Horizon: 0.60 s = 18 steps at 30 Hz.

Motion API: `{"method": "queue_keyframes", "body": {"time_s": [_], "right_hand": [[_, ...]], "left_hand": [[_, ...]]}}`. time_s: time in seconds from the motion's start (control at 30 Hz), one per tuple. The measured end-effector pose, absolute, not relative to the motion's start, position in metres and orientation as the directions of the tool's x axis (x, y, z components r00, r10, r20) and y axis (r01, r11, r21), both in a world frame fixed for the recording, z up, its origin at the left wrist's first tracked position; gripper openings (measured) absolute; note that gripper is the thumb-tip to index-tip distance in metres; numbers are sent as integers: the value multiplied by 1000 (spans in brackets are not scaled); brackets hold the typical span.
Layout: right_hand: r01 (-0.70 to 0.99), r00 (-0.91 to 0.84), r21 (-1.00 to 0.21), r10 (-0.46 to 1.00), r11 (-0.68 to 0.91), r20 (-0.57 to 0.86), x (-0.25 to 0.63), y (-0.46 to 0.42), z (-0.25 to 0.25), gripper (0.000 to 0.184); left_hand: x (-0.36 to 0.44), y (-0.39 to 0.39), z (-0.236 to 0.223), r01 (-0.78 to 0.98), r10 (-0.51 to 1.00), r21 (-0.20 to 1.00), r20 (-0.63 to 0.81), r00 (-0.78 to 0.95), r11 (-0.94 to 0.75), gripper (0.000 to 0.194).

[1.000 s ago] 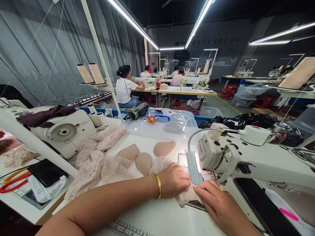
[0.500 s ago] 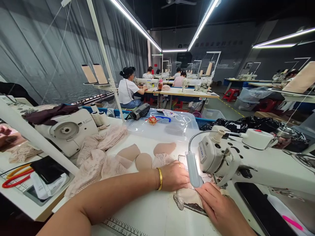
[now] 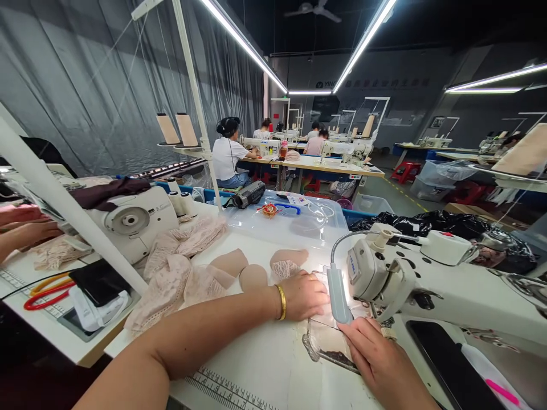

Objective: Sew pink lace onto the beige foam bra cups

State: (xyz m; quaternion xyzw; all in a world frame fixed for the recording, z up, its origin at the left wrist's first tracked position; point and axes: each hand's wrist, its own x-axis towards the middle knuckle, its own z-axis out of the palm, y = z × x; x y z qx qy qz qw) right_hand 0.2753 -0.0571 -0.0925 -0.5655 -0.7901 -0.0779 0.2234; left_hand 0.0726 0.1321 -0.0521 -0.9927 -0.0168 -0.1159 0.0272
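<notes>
My left hand (image 3: 304, 296), a gold bangle at its wrist, lies palm down on pale beige fabric (image 3: 319, 321) beside the needle area of a white sewing machine (image 3: 371, 273). Its fingers are close together and bent over the cloth. My right hand (image 3: 372, 348) is at the near side of the machine head, its fingers together and fingertips at the cloth's edge. A grey gooseneck lamp (image 3: 339, 296) hangs between both hands and hides the needle and part of the fabric. Beige cup-shaped pieces (image 3: 253, 278) and lace fabric (image 3: 171, 279) lie left of my left hand.
A black phone (image 3: 440, 356) lies right of my right hand. Left stands another sewing machine (image 3: 132, 222), with a co-worker's hand (image 3: 40, 232) at it. A clear plastic bin lid (image 3: 294, 225) is behind the work surface. A ruler strip (image 3: 222, 390) runs along the front.
The view has shifted, so most things appear farther right. Beneath my hands, less beige fabric covers the metal plate at the front. The co-worker's hand at far left reaches farther into view.
</notes>
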Motion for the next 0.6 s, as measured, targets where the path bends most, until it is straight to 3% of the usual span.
{"method": "queue_keyframes", "body": {"time_s": [0.1, 0.2, 0.3, 0.37, 0.4, 0.47, 0.53, 0.6], "right_hand": [[905, -225, -225, 855, 361, 467, 269, -59, -89, 28], [821, 10, -519, 902, 239, 432, 250, -62, -84, 19], [479, 224, -876, 957, 55, 183, 223, -62, -76, 34], [234, 235, -972, 970, 0, 56, 205, -61, -70, 50], [158, 242, -987, 970, -1, 37, 197, -62, -66, 55], [100, 289, -995, 956, 22, 50, 181, -66, -62, 58], [93, 358, -994, 931, 48, 78, 166, -77, -65, 56], [110, 412, -993, 906, 52, 94, 153, -91, -77, 54]], "left_hand": [[73, 129, -52, 107, 100, -18, 222, 970, -994, 10], [64, 124, -43, 106, 112, 38, 216, 970, -994, 19], [37, 101, -32, 63, 96, 131, 261, 961, -989, 26], [13, 71, -30, 19, 157, 386, 328, 932, -922, 24], [1, 53, -31, -18, 236, 590, 351, 906, -807, 27], [-18, 15, -36, 2, 392, 955, 120, 912, -296, 39], [-27, -15, -42, 70, 395, 997, -60, 917, -10, 59], [-27, -30, -43, 3, 495, 892, -255, 831, 453, 68]]}}
